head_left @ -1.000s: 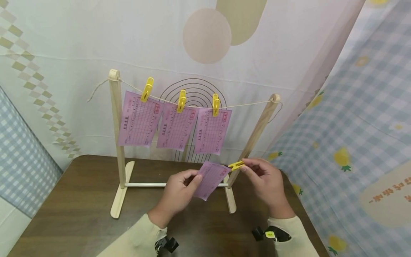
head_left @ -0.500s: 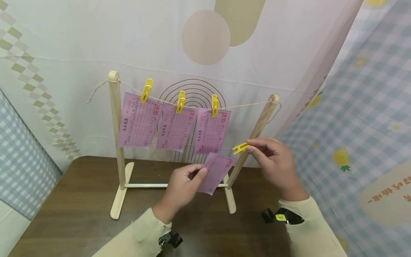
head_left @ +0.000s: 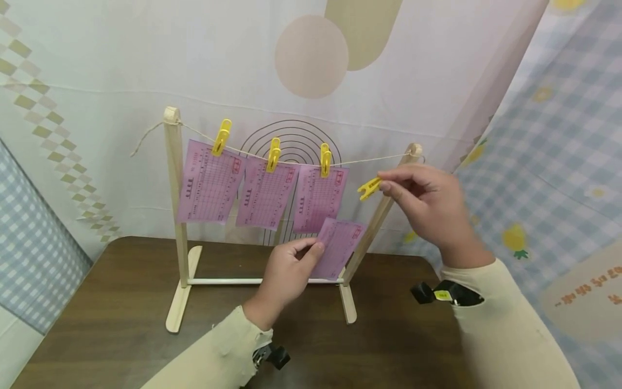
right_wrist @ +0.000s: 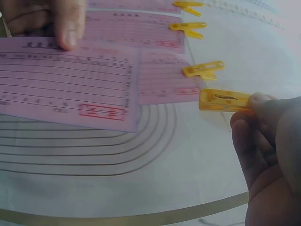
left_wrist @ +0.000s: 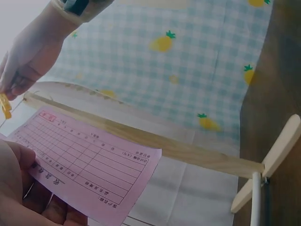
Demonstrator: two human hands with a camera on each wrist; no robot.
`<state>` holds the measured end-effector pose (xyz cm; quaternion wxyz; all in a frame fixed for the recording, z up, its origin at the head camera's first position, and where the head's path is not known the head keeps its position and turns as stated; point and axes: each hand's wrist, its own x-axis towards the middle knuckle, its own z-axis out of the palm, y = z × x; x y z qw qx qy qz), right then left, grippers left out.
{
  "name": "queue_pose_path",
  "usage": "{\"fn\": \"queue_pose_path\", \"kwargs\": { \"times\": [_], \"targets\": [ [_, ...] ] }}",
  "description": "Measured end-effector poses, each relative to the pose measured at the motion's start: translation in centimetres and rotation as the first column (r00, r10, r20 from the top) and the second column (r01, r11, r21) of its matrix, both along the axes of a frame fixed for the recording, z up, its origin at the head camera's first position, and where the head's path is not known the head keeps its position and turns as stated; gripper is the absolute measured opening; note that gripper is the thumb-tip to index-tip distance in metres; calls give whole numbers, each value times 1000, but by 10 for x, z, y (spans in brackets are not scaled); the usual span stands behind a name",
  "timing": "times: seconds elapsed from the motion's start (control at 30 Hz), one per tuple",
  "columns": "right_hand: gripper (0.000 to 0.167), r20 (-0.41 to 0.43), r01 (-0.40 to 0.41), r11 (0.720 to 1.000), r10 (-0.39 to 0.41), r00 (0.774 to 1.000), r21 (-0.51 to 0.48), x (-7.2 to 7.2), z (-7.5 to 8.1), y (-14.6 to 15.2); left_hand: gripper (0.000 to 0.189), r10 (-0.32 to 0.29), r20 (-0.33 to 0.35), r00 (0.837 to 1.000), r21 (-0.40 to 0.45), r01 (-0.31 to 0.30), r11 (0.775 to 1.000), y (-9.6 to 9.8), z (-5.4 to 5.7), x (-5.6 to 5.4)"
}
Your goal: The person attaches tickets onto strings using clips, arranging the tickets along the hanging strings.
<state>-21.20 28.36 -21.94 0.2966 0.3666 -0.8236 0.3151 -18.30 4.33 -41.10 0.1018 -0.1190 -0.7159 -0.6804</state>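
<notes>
My left hand (head_left: pixel 290 270) pinches a pink printed receipt slip (head_left: pixel 338 248) by its left edge, thumb on the front. In the head view the slip overlaps the lower corner of the third hanging slip (head_left: pixel 318 197). Up at the right, close to the string (head_left: pixel 374 159), my right hand (head_left: pixel 432 208) pinches a yellow clothespin (head_left: pixel 369 188) by its handle end, its nose pointing left. The right wrist view shows nothing between the tips of that clothespin (right_wrist: pixel 225 100). Three pink slips hang from the string, each under its own yellow clothespin.
A wooden stand holds the string between its left post (head_left: pixel 177 200) and right post (head_left: pixel 371 232). A white rod (head_left: pixel 223 281) joins the posts low down, and flat feet rest on the brown table (head_left: pixel 121 302). Patterned cloth (head_left: pixel 413 70) hangs behind and at both sides.
My right hand has risen and moved right with the clothespin, away from the slip's corner to string height. My left hand has carried its slip up and to the right.
</notes>
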Motion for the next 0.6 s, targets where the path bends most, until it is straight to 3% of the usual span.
{"fn": "queue_pose_path", "kwargs": {
  "times": [0.2,0.37,0.6],
  "targets": [
    [21,14,34,999,-35,999,5,-6,30,-4,34,-9,17,1000,37,9,999,4,8,-5],
    [18,-22,117,993,-116,993,33,-10,52,-4,35,-51,22,998,87,49,995,10,15,-11],
    [12,26,263,959,-266,963,103,-15,75,-6,37,-85,44,995,121,79,989,24,26,-15]
  ]
}}
